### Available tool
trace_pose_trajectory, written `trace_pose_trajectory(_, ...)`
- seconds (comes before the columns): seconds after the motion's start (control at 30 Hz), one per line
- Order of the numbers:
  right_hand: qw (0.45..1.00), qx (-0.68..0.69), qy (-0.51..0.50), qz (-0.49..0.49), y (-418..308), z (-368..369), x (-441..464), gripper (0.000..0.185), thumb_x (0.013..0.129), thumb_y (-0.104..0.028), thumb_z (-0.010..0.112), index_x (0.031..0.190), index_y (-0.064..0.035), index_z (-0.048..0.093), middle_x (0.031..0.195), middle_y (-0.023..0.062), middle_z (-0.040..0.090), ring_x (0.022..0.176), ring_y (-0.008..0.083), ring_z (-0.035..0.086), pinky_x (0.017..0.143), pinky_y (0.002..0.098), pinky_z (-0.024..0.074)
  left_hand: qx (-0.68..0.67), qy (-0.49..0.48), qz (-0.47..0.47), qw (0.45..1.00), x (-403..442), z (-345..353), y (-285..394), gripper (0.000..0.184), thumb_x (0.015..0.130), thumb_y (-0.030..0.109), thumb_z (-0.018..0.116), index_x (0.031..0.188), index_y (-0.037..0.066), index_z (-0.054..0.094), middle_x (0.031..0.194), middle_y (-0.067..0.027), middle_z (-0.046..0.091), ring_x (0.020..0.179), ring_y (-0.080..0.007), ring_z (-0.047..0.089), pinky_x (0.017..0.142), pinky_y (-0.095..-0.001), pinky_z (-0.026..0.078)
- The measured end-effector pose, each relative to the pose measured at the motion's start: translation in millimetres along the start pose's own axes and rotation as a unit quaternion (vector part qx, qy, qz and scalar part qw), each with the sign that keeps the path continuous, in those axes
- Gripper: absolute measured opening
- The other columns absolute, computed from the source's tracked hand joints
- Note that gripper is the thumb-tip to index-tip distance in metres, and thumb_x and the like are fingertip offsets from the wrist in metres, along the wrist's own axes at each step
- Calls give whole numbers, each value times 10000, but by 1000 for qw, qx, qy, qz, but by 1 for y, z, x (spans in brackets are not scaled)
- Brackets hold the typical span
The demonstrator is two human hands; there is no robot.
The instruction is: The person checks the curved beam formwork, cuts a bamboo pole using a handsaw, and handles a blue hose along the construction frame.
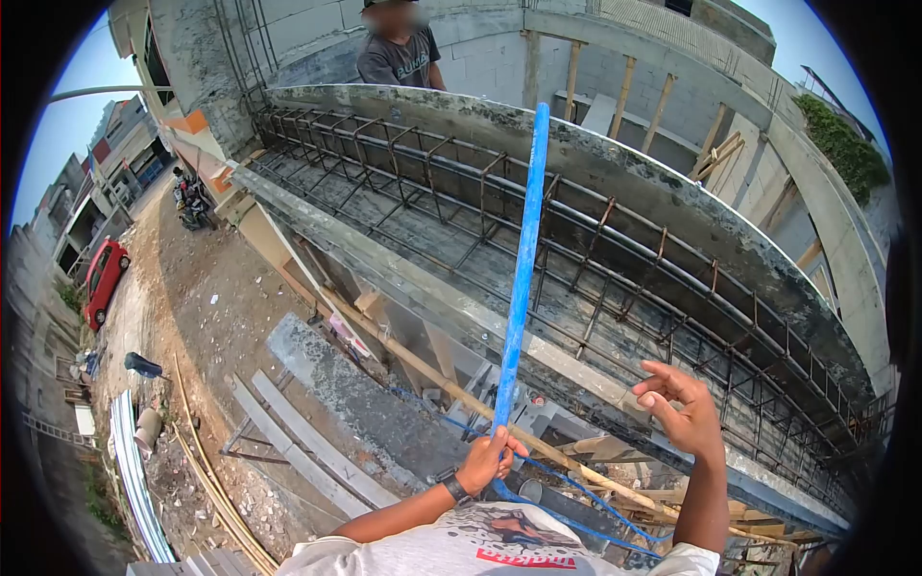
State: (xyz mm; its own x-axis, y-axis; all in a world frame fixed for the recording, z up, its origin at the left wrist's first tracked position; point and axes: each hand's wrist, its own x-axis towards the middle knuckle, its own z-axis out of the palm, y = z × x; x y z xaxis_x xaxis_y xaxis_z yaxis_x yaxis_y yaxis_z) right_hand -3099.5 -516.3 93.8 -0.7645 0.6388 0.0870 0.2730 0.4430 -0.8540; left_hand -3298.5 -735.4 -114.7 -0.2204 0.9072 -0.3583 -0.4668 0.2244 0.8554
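My left hand (488, 459) is closed around the lower part of a long blue hose (523, 269). The hose stands up straight from my fist and crosses in front of the formwork, its top end above the far board. Below the fist it bends off to the right. My right hand (680, 413) is raised over the near board (567, 370), with fingers loosely curled and apart and nothing visible in them. Inside the formwork trough lies a rebar cage (485, 216) of long bars and stirrups.
Across the formwork stands a person (399, 53) in a dark shirt. A bamboo pole (423, 360) runs below the near board. Far below are metal beams (303, 442), bamboo poles, a motorbike (192, 202) and a red car (104, 278). Wooden props (624, 91) stand behind.
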Motion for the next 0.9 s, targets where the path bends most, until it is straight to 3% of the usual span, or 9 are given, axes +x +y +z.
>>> trace_pose_trajectory(0.1, 989, 145, -22, -5, -23, 11, 59, 497, 946, -258, 659, 1341, 13, 524, 1043, 92, 691, 885, 145, 653, 779, 270, 518, 9, -53, 6, 999, -5, -2, 1, 789, 999, 660, 269, 977, -37, 637, 545, 27, 392, 462, -73, 370, 461, -236, 338)
trace_pose_trajectory(0.2, 986, 166, -16, 13, -56, 27, 144, 581, 969, -427, 601, 1346, 7, 513, 1096, 98, 655, 936, 148, 628, 782, 274, 512, -10, -109, 16, 994, -12, -5, 1, 674, 1045, 562, 279, 999, -21, 615, 571, 36, 392, 480, -57, 344, 457, -227, 308)
trace_pose_trajectory(0.3, 986, 164, 23, 15, -68, 50, 231, 650, 943, -521, 604, 1323, 1, 527, 1085, 111, 627, 962, 167, 620, 795, 303, 517, -12, -96, 42, 994, -23, -9, 5, 836, 985, 684, 240, 999, -55, 630, 544, 33, 391, 464, -71, 364, 456, -240, 322)
trace_pose_trajectory(0.37, 977, 208, 26, 45, -72, 63, 288, 677, 920, -540, 627, 1316, 0, 522, 1063, 133, 628, 944, 195, 635, 799, 334, 525, -15, -83, 52, 995, -31, -18, -1, 853, 982, 690, 223, 1012, -59, 631, 547, 34, 395, 466, -71, 365, 458, -240, 324)
trace_pose_trajectory(0.43, 961, 270, 29, 51, -86, 75, 325, 668, 916, -518, 640, 1292, 17, 506, 1075, 160, 630, 914, 222, 654, 753, 344, 546, -4, -73, 62, 995, -45, -27, -6, 859, 983, 689, 216, 1019, -61, 633, 548, 36, 395, 467, -71, 366, 459, -239, 326)
trace_pose_trajectory(0.47, 940, 333, 56, 47, -88, 81, 348, 594, 920, -454, 659, 1228, 31, 508, 1075, 178, 633, 880, 239, 671, 668, 334, 558, 22, -69, 72, 995, -49, -32, -12, 859, 985, 688, 211, 1028, -59, 634, 547, 40, 394, 473, -70, 370, 465, -239, 332)
trace_pose_trajectory(0.57, 882, 443, 124, 103, -96, 86, 399, 341, 947, -316, 650, 1021, -3, 536, 859, 117, 631, 652, 165, 598, 532, 302, 509, 24, -45, 85, 995, -64, -44, -22, 859, 987, 686, 210, 1028, -59, 637, 543, 40, 393, 481, -70, 380, 470, -236, 337)
trace_pose_trajectory(0.67, 895, 393, 188, 91, -85, 102, 410, 219, 961, -247, 615, 879, -51, 563, 740, 56, 561, 543, 111, 462, 458, 260, 395, 1, -17, 79, 997, -68, -51, -17, 827, 1009, 653, 213, 1014, -55, 640, 550, 30, 404, 481, -74, 382, 469, -238, 331)
trace_pose_trajectory(0.9, 915, 385, 113, 34, -83, 76, 366, 228, 967, -258, 615, 856, -75, 536, 700, 16, 503, 521, 84, 433, 441, 241, 358, 42, -52, 39, 997, -59, -60, -34, 714, 1034, 584, 291, 983, -27, 657, 552, 30, 412, 476, -72, 364, 467, -246, 311)
